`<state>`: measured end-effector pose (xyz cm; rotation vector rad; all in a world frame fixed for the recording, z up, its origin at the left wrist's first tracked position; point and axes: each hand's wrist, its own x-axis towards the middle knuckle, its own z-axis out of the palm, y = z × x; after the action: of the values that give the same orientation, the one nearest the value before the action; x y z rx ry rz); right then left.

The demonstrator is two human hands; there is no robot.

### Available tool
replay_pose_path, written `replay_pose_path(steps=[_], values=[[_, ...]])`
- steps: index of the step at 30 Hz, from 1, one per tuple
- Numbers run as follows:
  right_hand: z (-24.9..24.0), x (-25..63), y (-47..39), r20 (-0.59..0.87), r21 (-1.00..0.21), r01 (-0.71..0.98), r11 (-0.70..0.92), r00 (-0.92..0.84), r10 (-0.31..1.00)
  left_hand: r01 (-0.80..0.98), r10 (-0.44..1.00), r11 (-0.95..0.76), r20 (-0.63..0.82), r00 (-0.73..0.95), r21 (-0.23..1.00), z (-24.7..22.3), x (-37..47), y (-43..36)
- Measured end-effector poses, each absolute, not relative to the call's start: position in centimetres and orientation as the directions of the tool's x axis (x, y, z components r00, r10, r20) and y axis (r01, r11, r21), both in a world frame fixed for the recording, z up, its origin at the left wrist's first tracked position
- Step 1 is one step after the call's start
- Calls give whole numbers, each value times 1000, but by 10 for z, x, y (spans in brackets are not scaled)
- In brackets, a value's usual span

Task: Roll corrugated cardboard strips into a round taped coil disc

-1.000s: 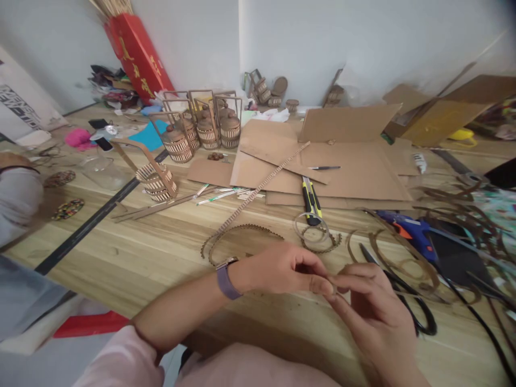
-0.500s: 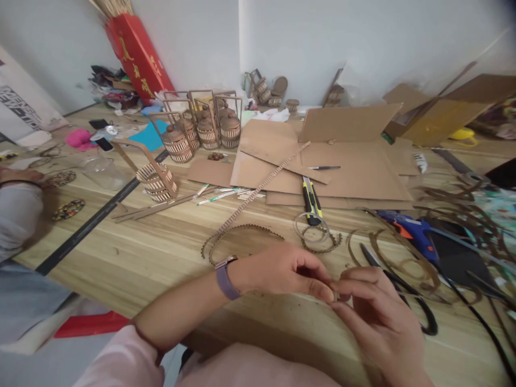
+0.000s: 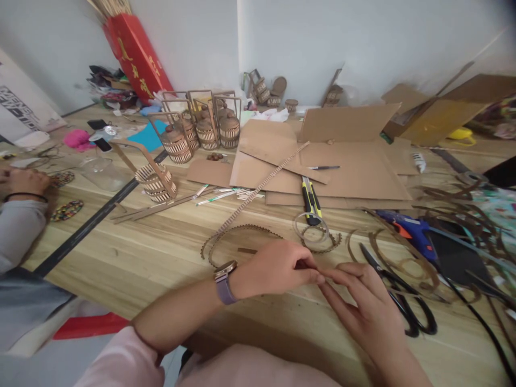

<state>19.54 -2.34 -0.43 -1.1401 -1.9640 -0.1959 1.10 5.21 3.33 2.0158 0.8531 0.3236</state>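
Note:
My left hand [image 3: 278,267], with a watch on its wrist, is closed in a pinch over the table. A thin brown strip [image 3: 246,250] pokes out past its far side, and most of it is hidden by the fingers. The fingertips of my right hand [image 3: 360,293] press together against my left thumb, closed on the strip's end, which is barely visible. Black scissors [image 3: 397,295] lie just beyond my right hand. Notched strips [image 3: 245,228] curl on the table behind my left hand, near a clear ring [image 3: 310,228] and a yellow-black utility knife [image 3: 311,201].
Cardboard sheets [image 3: 355,166] cover the middle back. Several small handled baskets [image 3: 207,131] stand back left, one open basket [image 3: 155,183] nearer. A blue glue gun [image 3: 415,231] and curled brown strips [image 3: 379,247] lie right. Another person's hands [image 3: 26,181] rest at far left.
Both my hands have shifted a little left, still pinched together. The brown strip's end now shows behind my left hand, and more of the scissors is uncovered. The other person's hands moved into fuller view.

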Motion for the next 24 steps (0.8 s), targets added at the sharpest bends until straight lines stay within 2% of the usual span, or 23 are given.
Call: replay_pose_path(steps=[3,8,11,14,17,22,24], values=[[-2,196,-25,700,-301,764,571,-230,676,407,636,-378,-86,767,832,35,10,54],[4,197,-32,629,-501,657,563,-170,759,196,479,-182,-86,873,964,33,6,59],[6,194,-33,622,-606,550,575,-123,773,111,440,-121,-47,897,986,27,7,59],[6,191,-30,623,-645,501,577,-92,777,70,438,-131,-5,899,989,24,7,58],[3,193,-28,633,-600,566,565,-96,768,109,474,-177,-13,881,978,26,6,57],[-3,196,-24,703,-356,736,576,-196,684,269,588,-338,-21,808,902,31,7,55],[-4,198,-25,714,-308,747,590,-228,662,319,623,-345,-39,781,883,31,8,54]])
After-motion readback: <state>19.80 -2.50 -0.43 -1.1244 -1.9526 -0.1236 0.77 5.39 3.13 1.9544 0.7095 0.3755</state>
